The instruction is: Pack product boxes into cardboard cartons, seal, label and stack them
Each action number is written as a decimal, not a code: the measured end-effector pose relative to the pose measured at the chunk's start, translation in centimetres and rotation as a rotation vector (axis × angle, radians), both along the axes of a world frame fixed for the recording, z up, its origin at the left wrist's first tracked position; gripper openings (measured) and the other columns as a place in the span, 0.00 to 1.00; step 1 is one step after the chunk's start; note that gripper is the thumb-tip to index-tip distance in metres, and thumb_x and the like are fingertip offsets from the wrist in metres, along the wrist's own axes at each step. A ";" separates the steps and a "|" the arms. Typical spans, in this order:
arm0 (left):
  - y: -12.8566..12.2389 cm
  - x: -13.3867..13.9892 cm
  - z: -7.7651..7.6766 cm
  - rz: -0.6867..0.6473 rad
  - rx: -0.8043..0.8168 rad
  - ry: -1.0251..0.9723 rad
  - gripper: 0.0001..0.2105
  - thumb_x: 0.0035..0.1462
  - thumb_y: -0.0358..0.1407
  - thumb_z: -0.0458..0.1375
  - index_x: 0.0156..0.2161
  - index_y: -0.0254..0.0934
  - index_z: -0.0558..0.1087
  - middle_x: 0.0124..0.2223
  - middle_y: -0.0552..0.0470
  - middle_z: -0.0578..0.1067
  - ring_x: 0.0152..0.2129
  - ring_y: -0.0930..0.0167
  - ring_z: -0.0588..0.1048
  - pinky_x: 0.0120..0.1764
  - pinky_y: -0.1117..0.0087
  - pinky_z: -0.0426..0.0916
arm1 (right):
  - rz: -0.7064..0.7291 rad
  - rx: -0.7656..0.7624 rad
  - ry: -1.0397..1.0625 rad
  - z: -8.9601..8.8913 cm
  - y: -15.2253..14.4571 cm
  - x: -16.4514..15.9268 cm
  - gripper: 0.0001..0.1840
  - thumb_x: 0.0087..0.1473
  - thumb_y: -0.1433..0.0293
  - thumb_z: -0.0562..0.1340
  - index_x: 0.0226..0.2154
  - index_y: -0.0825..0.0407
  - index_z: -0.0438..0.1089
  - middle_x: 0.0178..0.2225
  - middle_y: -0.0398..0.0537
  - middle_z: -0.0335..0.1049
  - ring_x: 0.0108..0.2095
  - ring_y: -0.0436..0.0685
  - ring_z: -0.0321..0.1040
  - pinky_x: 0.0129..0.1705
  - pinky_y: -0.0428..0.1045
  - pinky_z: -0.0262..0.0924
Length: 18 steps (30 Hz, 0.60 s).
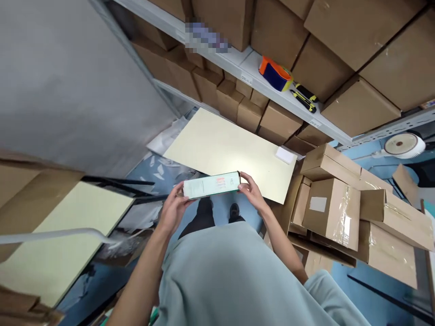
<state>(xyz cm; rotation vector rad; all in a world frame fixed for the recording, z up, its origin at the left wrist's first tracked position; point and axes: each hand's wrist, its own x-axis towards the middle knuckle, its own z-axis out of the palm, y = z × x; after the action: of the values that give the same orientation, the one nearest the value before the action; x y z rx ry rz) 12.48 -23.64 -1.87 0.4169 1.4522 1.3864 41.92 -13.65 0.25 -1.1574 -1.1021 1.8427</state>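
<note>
A long, narrow pale green box [210, 184] with pinkish-red printing on its upper side is held level in front of my body. My left hand [174, 206] grips its left end, thumb on the near edge and fingers behind. On its right end, my right hand [251, 192] is closed with the thumb near the lower corner and a finger over the top. Beyond the box lies a cream tabletop [231, 140], with a small white box [284, 155] near its right end. What is printed on the held box is too small to read.
A grey shelf [234, 63] full of cardboard boxes stands ahead, bearing an orange and blue tape measure [275, 74] and black-yellow pliers [304, 98]. Cardboard boxes [331, 210] are piled at right. Another cream table [81, 226] is at left. Paper scraps [158, 172] litter the floor.
</note>
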 end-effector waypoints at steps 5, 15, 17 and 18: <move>8.4 -3.6 -1.1 -0.149 0.004 -0.200 0.30 0.39 0.32 0.67 0.52 0.46 0.80 0.54 0.47 0.84 0.48 0.58 0.82 0.44 0.59 0.82 | -0.111 0.068 -0.053 0.6 2.0 -2.4 0.36 0.58 0.58 0.78 0.66 0.39 0.73 0.74 0.51 0.65 0.64 0.63 0.74 0.56 0.52 0.79; 19.2 -12.1 -1.9 -0.432 -0.016 -0.293 0.32 0.36 0.30 0.68 0.52 0.49 0.78 0.56 0.48 0.83 0.48 0.59 0.81 0.43 0.62 0.82 | -0.301 0.164 -0.205 4.1 5.8 -10.8 0.29 0.62 0.52 0.75 0.61 0.40 0.75 0.73 0.52 0.65 0.64 0.62 0.75 0.52 0.49 0.79; 20.5 -13.6 -2.4 -0.477 0.003 -0.282 0.32 0.37 0.30 0.69 0.52 0.48 0.77 0.52 0.49 0.83 0.43 0.62 0.81 0.40 0.65 0.81 | -0.347 0.163 -0.229 4.2 6.4 -12.3 0.27 0.63 0.50 0.74 0.59 0.41 0.77 0.72 0.53 0.66 0.65 0.63 0.75 0.54 0.51 0.79; 21.1 -14.2 -2.6 -0.488 0.006 -0.285 0.32 0.37 0.30 0.69 0.52 0.48 0.77 0.50 0.49 0.83 0.42 0.63 0.80 0.39 0.66 0.80 | -0.377 0.154 -0.239 4.1 6.7 -13.0 0.26 0.64 0.49 0.74 0.58 0.41 0.78 0.71 0.53 0.68 0.65 0.64 0.75 0.54 0.51 0.79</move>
<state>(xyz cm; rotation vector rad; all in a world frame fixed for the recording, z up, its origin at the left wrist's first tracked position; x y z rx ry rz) -1.70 -2.55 -4.51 0.5147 1.0267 1.0082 28.90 -6.96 4.39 -1.4093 -1.0482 1.3352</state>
